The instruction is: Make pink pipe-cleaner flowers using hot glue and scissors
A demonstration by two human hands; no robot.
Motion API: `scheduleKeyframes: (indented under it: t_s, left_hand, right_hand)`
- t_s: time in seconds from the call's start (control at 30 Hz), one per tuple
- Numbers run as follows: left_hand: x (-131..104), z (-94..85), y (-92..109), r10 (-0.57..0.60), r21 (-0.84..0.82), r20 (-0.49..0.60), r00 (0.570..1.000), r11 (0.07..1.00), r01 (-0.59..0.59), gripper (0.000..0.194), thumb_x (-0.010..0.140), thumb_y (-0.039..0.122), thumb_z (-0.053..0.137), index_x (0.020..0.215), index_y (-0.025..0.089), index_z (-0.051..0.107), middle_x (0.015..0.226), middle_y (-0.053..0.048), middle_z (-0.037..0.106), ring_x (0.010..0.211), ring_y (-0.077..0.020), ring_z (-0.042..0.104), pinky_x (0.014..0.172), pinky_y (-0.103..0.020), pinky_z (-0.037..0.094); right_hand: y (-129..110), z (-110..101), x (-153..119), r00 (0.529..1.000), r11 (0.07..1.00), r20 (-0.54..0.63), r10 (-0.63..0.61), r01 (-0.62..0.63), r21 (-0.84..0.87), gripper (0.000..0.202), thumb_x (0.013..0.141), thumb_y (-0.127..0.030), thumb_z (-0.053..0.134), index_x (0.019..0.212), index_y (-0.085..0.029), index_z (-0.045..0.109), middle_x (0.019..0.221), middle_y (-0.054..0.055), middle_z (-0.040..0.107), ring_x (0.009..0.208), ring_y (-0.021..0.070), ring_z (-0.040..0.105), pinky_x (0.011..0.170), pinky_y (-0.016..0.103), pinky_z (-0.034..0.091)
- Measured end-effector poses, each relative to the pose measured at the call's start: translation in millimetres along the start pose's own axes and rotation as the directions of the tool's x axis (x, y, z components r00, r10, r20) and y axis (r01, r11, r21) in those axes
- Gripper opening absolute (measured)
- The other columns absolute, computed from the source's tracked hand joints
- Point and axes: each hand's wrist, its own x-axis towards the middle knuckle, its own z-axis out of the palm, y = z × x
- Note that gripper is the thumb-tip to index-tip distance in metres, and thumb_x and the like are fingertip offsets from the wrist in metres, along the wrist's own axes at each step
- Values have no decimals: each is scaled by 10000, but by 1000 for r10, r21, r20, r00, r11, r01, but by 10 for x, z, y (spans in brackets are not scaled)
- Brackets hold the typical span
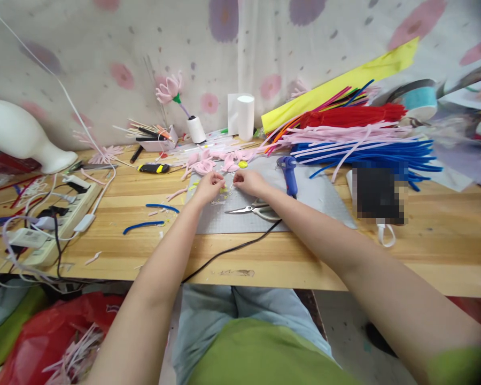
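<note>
anything in left grip (209, 188) or right grip (248, 182) is too small to tell.

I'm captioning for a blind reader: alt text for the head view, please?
A person's left hand and right hand are close together over a grey mat, near pink petals. Scissors and a blue glue gun lie on the mat; bundled pipe cleaners lie beyond, at right.
</note>
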Motion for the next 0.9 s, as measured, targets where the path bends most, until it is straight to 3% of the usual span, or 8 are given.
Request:
scheduleKeyframes:
  t_s: [0.13,0.23,0.3,0.5,0.7,0.9]
  left_hand:
    - [-32,-6,1,93,274,91,991,955,-115,182,611,228,684,759,186,588,648,11,599,556,-107,498,544,-236,348]
    - [-59,6,32,74,427,190,979,892,-151,208,603,228,690,791,208,603,675,12,619,583,-121,507,551,-246,340]
    - [-70,27,56,52,484,199,979,863,-144,197,619,228,676,800,217,599,679,12,622,606,-131,520,559,-249,336]
    - [-78,99,109,31,548,185,982,827,-129,92,667,232,635,751,219,600,682,7,615,608,-134,518,568,-252,333]
    - [-54,129,77,47,567,170,984,813,-136,20,686,212,608,697,212,592,677,-8,606,606,-139,507,604,-254,354]
    - [-49,146,54,34,607,161,986,785,-126,60,731,271,584,741,212,590,745,-43,632,666,-168,543,639,-271,375]
  right_hand:
    - [-39,-65,-21,999,992,-42,6,-11,-125,182,777,-223,508,889,-190,647,921,53,688,808,162,588,665,239,386]
    - [-11,-115,-20,994,983,-98,38,-55,-175,223,790,-196,465,922,-191,645,945,71,685,828,181,593,691,255,399]
    - [18,-134,-15,992,979,-114,53,-74,-191,238,796,-192,448,930,-194,645,953,76,684,844,189,596,701,263,404]
    - [94,-129,0,993,976,-110,51,-73,-204,245,799,-201,443,945,-195,640,968,83,676,871,210,596,731,293,417]
    - [78,-123,-29,976,985,-184,-113,85,-150,239,767,-184,497,962,-162,635,1063,99,632,982,203,555,826,291,402]
    - [-36,-58,-25,997,996,-9,-75,75,-41,186,754,-234,547,893,-163,649,896,47,666,798,145,572,664,232,390]
